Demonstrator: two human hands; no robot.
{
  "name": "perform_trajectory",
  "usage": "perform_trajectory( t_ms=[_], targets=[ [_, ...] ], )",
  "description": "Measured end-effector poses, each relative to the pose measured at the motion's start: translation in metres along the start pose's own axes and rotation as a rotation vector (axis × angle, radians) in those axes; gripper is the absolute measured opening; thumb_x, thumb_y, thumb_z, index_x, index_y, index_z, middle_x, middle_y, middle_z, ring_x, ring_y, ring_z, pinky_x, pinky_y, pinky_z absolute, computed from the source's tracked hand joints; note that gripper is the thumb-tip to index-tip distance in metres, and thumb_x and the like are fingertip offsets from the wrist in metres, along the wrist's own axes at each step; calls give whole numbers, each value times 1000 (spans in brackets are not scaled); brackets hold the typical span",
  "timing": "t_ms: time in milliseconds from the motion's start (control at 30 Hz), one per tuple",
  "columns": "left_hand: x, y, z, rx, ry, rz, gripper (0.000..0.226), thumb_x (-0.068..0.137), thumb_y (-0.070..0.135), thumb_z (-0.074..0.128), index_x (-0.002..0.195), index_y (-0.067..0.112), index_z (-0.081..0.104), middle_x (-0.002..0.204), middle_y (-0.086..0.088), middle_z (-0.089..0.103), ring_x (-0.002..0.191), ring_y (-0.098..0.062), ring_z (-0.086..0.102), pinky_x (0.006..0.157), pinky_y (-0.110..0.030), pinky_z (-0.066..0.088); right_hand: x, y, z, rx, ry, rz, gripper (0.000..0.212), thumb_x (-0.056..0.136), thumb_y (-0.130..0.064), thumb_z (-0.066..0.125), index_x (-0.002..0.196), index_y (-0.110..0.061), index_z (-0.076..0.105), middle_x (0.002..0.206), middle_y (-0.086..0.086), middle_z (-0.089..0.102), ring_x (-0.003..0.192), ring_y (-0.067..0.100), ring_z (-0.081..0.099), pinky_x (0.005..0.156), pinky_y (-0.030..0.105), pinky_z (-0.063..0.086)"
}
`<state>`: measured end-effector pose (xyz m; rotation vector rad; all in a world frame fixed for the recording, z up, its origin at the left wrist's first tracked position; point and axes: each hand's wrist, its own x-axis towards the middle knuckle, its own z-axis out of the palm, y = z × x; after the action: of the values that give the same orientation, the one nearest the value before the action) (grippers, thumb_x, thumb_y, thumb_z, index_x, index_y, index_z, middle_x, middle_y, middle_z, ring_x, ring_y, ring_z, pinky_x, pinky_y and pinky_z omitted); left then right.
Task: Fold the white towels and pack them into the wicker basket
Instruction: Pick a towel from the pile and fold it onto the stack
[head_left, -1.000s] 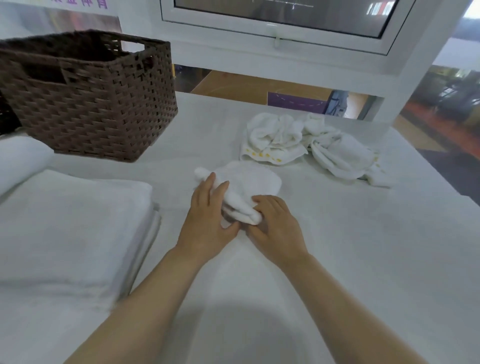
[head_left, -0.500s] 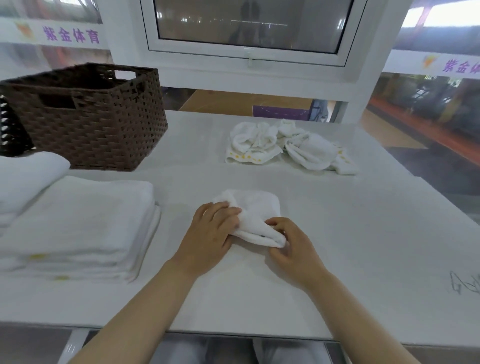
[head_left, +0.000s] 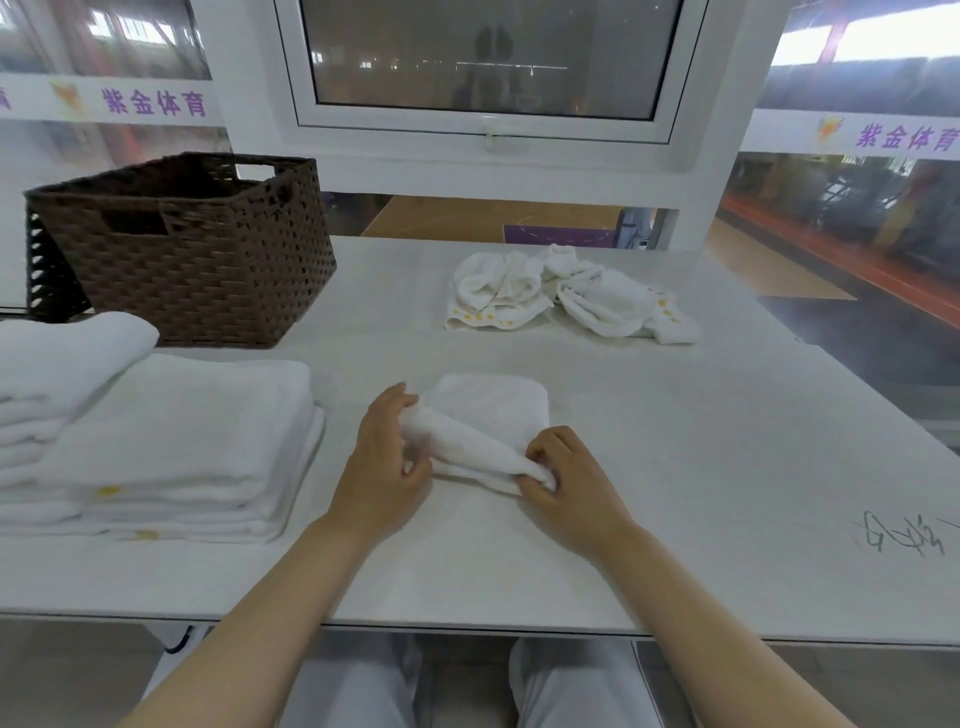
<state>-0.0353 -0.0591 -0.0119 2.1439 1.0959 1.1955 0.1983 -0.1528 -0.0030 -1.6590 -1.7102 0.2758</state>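
i have my left hand (head_left: 382, 462) and right hand (head_left: 566, 480) each pinching an end of the small white towel (head_left: 488, 415), which lies on the table (head_left: 701, 467) in front of me. the wicker basket (head_left: 192, 249) stands far left, crumpled towels (head_left: 561, 293) beyond.

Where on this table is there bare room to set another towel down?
Bare table lies right of the right hand, before the crumpled towels. A strip runs between those and the wicker basket. The left is crowded by the folded stack.
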Motion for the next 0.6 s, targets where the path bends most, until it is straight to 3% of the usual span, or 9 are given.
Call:
perform_trajectory(
  t_ms=[67,167,267,367,500,600],
  targets=[
    [2,1,-4,-52,-75,-157,58,92,19,59,141,32,32,131,12,48,107,-9,57,88,-29,51,0,-3,3,35,27,53,10,83,-21,58,85,-23,48,93,-14,46,80,6,48,63,18,36],
    [4,-2,-6,12,-80,-205,46,91,27,63,133,30,43,114,11,58,86,-8,61,70,-26,47,0,-6,5,50,14,102,11,83,-22,56,82,-23,45,91,-13,45,77,7,46,63,19,36],
    [3,1,-3,-29,19,-334,43,88,34,68,121,23,44,101,5,53,72,-11,58,61,-24,42,9,-9,5,-227,-43,30,19,82,-35,57,90,-21,47,93,-9,46,85,15,46,81,31,40],
    [1,6,4,6,4,-383,41,85,35,70,109,21,40,87,3,58,73,-14,60,59,-31,46,30,-24,8,-405,-59,-100,39,83,-49,59,109,-21,53,107,-3,53,97,20,50,89,35,38],
    [-2,9,11,59,-52,-344,53,81,38,74,116,23,38,88,10,62,77,-8,62,60,-29,49,59,-51,21,-342,-225,-188,58,86,-49,59,135,-21,47,127,0,54,113,23,53,94,39,42],
    [-3,8,12,61,-42,-362,57,81,35,75,123,22,40,90,13,61,80,-6,60,62,-26,47,74,-58,31,-382,-360,-172,51,91,-40,55,138,-19,48,126,4,58,113,26,54,94,40,43]
  ],
)
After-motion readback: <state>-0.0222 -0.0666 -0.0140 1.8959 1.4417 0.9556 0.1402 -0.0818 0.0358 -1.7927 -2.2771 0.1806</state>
